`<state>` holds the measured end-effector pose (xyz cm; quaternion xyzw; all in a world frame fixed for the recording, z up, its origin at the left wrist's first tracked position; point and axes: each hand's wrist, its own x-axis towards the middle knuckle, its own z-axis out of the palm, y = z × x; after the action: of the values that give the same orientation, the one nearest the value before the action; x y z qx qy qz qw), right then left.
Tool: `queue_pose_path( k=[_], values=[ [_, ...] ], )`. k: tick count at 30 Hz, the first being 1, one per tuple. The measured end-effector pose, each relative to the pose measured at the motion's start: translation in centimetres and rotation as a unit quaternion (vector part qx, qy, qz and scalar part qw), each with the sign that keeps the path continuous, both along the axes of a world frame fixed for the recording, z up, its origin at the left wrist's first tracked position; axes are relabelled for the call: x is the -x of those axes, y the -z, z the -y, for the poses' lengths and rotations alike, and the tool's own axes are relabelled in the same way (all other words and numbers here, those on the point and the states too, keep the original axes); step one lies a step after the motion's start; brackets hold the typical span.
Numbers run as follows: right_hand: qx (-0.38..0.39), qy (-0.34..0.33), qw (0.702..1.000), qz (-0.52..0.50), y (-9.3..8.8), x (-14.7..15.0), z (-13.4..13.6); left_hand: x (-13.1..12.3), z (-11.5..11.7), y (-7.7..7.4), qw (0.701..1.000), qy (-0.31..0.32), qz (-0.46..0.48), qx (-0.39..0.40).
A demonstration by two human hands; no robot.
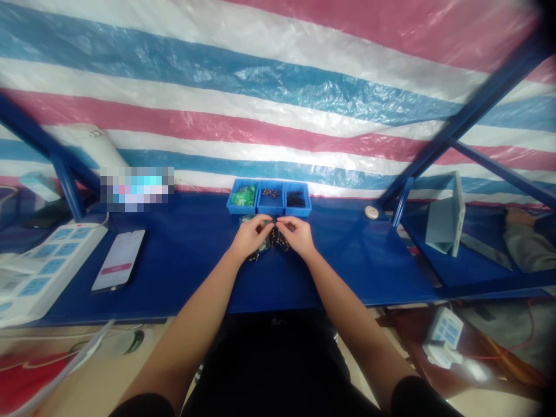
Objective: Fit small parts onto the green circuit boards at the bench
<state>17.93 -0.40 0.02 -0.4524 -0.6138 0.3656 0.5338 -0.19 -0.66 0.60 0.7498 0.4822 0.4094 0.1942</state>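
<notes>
My left hand [254, 236] and my right hand [297, 234] meet over the middle of the blue table, thumbs and forefingers pinched close together. Whatever lies between the fingertips is too small to name. Beneath them is a loose pile of small dark and brass-coloured parts, perhaps screws [281, 241], partly hidden by my hands. Just beyond stand three joined blue bins: the left bin [234, 209] holds something in green wrapping, the middle bin [270, 207] a few small brass-coloured parts, the right bin [304, 211] small black parts.
On the left lie a phone [118, 260] and a white power strip [52, 266]. A small round whitish object [371, 212] sits at the right. Blue frame bars [452, 133] stand at both sides. Beyond the right bar are a propped tablet [447, 217] and another person's sleeve [527, 246].
</notes>
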Motion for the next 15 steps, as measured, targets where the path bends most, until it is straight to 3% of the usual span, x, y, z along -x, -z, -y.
queue_pose_path(
  k=[15],
  values=[
    [-0.017,0.010,1.000,0.003,-0.13,0.01,0.08,0.07,0.04,-0.10,1.000,0.007,0.004,0.001]
  ],
)
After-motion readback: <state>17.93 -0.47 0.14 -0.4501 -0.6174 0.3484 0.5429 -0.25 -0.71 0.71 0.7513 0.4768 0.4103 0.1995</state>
